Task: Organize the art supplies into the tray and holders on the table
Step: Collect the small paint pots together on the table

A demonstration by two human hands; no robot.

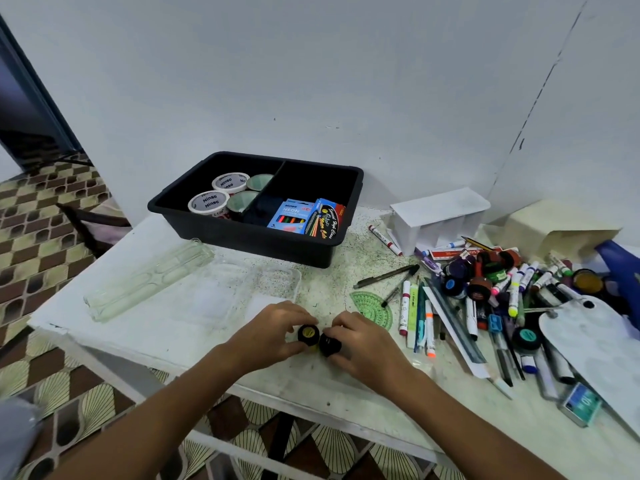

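The divided tray (256, 233) sits far on the table (180, 337), tape rolls (221, 195) in its left compartment, pencil boxes (298, 218) in its right. A heap of pens and paints (491, 292) lies right; two hands (273, 330) hold small jars (308, 335) near, centre.

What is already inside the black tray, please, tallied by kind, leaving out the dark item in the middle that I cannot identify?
In the black tray:
White Ninso-labelled tape rolls: 2
Green-topped rolls: 2
Boxes of coloured pencils: 2
Total: 6
The left hand and right hand each hold a small black paint jar, not yet in the tray.
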